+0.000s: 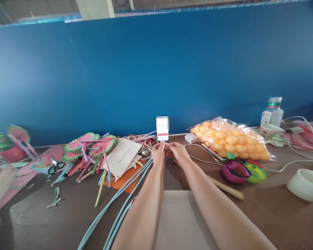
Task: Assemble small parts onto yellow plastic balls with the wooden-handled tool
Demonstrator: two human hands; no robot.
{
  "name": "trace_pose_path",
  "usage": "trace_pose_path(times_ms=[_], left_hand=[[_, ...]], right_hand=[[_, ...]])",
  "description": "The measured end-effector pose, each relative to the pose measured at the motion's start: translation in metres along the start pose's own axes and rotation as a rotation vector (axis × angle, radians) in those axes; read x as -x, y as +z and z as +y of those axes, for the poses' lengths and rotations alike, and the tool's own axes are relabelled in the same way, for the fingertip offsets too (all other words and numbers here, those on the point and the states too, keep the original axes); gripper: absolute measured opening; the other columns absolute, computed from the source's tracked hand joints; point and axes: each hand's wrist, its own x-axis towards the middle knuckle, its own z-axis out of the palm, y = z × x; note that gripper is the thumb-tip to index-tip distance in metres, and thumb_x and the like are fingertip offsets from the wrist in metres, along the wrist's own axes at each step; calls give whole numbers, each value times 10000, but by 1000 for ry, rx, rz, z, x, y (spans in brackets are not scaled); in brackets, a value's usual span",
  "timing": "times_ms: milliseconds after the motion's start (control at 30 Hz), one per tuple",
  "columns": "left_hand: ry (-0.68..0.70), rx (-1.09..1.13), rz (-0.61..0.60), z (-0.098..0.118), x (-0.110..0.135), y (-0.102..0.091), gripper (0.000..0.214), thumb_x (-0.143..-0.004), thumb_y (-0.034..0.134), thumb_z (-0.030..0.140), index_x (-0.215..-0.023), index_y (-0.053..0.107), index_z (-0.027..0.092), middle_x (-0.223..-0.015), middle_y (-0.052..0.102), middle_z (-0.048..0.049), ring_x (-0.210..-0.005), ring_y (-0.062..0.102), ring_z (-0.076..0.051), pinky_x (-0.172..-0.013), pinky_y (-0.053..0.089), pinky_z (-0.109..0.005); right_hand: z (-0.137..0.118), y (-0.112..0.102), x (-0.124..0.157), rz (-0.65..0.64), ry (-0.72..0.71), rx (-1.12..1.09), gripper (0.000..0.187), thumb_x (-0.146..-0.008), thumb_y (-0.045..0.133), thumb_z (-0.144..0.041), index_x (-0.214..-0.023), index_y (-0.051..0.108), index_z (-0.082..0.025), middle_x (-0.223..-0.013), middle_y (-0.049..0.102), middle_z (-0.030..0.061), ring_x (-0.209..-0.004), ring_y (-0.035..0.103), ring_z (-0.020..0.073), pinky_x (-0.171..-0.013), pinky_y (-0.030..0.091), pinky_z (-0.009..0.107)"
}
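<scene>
Both my hands are stretched forward to the back of the brown table, fingertips meeting. My left hand (pixel 158 154) is closed in a pinch, thumb on top. Beside it my right hand (pixel 177 152) is closed too, its fingers against the left ones. Something small may be between them, but it is too small and covered to name. Just behind the fingertips a phone (pixel 162 129) stands upright with its screen lit. Light blue cords (pixel 125 189) run up to the left hand's wrist; whether they touch it I cannot tell.
At left lie paper fans (pixel 104 146), scissors (pixel 54 166) and printed paper (pixel 122 156); another person's hand (pixel 1 178) rests there. At right are a bag of orange balls (pixel 231 139), a purple pouch (pixel 234 172), a wooden stick (pixel 226 187), a bottle (pixel 272 114) and a white bowl (pixel 306 185).
</scene>
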Motion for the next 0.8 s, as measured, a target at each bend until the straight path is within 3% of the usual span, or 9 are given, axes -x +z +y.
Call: trace_pose_path(times_ms=[167,333,433,567,667,800], left_hand=[[-7,22,-4,5,5,1,255,-733,703,373,-733,616,133,-592,583,-19,-508,560,-128,-531,465,-257],[-74,109,-36,6,6,3,238,-761,683,355,-727,612,131,-582,574,-15,-494,566,-130,-551,505,-279],[-97,148,-21,6,4,3,231,-764,689,343,-747,602,129,-615,590,-24,-503,572,-124,-543,506,-268],[-106,151,77,8,-1,2,243,-780,686,353,-788,596,128,-672,598,-26,-522,568,-100,-555,513,-242],[-123,145,165,10,-4,-1,245,-799,670,359,-829,581,133,-733,600,-31,-569,582,-93,-573,525,-228],[-132,130,188,12,-3,-3,241,-806,669,344,-878,563,140,-776,592,-34,-614,598,-97,-553,507,-204]], right_hand=[[0,-2,0,-16,-8,6,261,-611,818,-252,-649,569,-183,-485,532,-36,-447,515,87,-474,503,223],[4,-4,-1,10,-70,181,317,-604,817,-363,-674,561,-188,-551,598,-9,-415,445,72,-377,350,197],[4,-4,-1,15,-106,275,314,-662,769,-428,-706,560,-197,-597,621,6,-426,441,84,-399,343,221],[-6,-8,3,96,-206,701,282,-724,715,-456,-771,589,-208,-725,670,57,-623,590,170,-560,427,283],[-22,-17,10,158,-261,1138,247,-648,786,-356,-755,616,-213,-819,693,100,-844,644,259,-716,438,354],[-35,-31,17,21,-122,1403,296,-474,853,-195,-515,561,-195,-653,658,104,-848,660,319,-731,428,386]])
